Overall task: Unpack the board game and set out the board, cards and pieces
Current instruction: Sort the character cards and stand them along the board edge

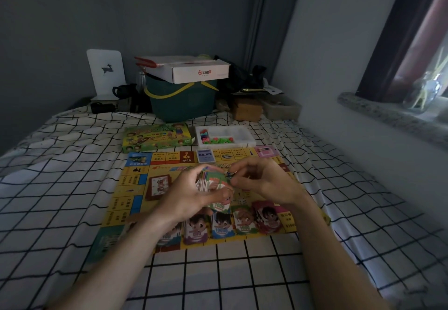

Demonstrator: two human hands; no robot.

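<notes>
A bed (pixel 218 280) covered with a white sheet crossed by black grid lines is seen nearest, and the yellow game board (pixel 135 189) is laid flat on it. Along the board's near edge, small stacks of play money (pixel 221 225) are set side by side, each printed with a cartoon face and a number.

Above these stacks, a thick wad of notes (pixel 213 186) is held by the left hand (pixel 191 196), whose fingers are curled round it from below with the thumb laid across a green 1000 note. The top edge of the wad is pinched by the right hand (pixel 261 179) between thumb and forefinger, the other fingers being loosely bent.

To the left of the hands, a red-backed card deck (pixel 157 187) is lying on the board's inner field. A blue card deck (pixel 205 156) is set on the board's far edge, and a pink card (pixel 265 151) lies at the far right corner.

Just beyond the board, the green game box (pixel 155 137) is placed beside a white tray (pixel 242 140) in which coloured pieces (pixel 213 139) are gathered at the left end.

Farther back, against the wall, a dark green bin (pixel 181 101) is seen with a white carton (pixel 194 71) resting on top.
</notes>
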